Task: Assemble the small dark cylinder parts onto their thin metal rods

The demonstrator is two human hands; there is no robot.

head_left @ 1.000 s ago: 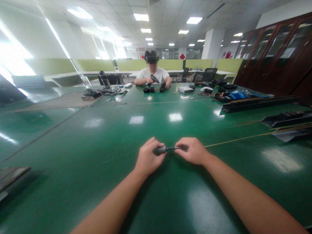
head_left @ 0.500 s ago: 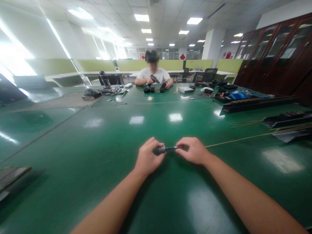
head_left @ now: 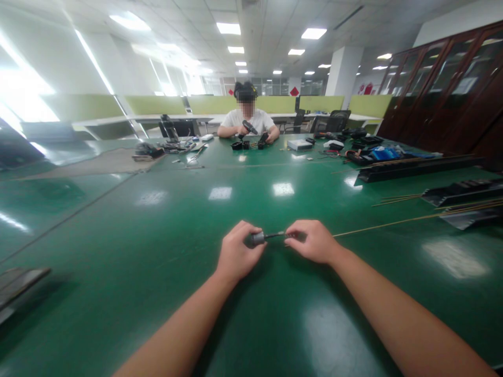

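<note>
My left hand is closed round a small grey metal cylinder, its thumb and fingers on the near and far sides. From the cylinder's right end a thin dark stem sticks out, with a lighter tip close to my right fingertips. My right hand is closed in a pinch. Something small and dark shows between its thumb and forefinger, too small to name. A thin yellow rod runs from behind that hand toward the right; whether the hand touches it I cannot tell.
Across the green table a person holds a dark power tool over black parts. Long black channels and more rods lie at right. Tools and parts clutter the far left, and a flat board lies near left.
The stem's lighter tip now shows outside my right fingertips, with a small gap between. The cylinder and my left hand have shifted slightly left and up.
</note>
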